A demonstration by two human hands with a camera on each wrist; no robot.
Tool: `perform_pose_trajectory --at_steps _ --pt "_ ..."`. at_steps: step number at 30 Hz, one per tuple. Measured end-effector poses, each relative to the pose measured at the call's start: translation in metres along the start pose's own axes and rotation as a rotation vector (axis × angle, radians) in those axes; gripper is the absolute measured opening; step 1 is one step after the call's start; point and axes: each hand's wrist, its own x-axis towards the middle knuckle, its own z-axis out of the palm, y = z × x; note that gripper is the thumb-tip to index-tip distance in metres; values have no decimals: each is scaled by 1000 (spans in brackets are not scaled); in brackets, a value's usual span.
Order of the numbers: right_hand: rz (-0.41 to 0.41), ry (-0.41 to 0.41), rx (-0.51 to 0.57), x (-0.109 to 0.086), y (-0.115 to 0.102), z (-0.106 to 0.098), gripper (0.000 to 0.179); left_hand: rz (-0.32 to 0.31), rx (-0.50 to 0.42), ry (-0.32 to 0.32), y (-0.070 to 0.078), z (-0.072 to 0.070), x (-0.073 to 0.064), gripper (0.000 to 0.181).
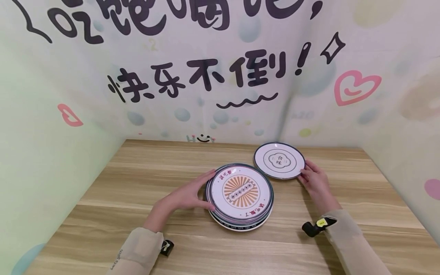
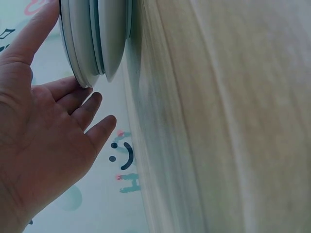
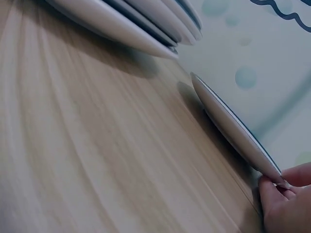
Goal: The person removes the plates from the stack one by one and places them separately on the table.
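Note:
A stack of round plates point(image 1: 240, 193) stands in the middle of the table, its top plate printed with an orange sunburst and red characters. At the stack's left side, my left hand point(image 1: 190, 194) touches the rim with thumb and fingers spread apart. In the left wrist view, the left hand's point(image 2: 48, 126) outer fingers are free of the stacked plates point(image 2: 82, 39). Behind and right of the stack is a single white plate point(image 1: 293, 158) with a dark rim. My right hand point(image 1: 316, 183) pinches its right edge. The right wrist view shows this plate point(image 3: 233, 126) from the side, a shadow under it.
The wood-grain table point(image 1: 154, 160) meets a printed wall cloth point(image 1: 220, 122) with large dark characters just behind the plates. More wall stands to the left point(image 1: 51, 152) and right point(image 1: 412, 145). Each wrist carries a small black device.

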Motion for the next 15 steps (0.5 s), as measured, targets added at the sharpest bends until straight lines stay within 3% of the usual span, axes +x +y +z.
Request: perform_pose_trajectory --at_steps 9,15 --pt "-56 -44 -207 4 0 -4 66 -3 -9 -1 0 0 0 110" --pt "-98 0 -257 -1 0 -3 65 -2 -5 -1 1 0 0 110"
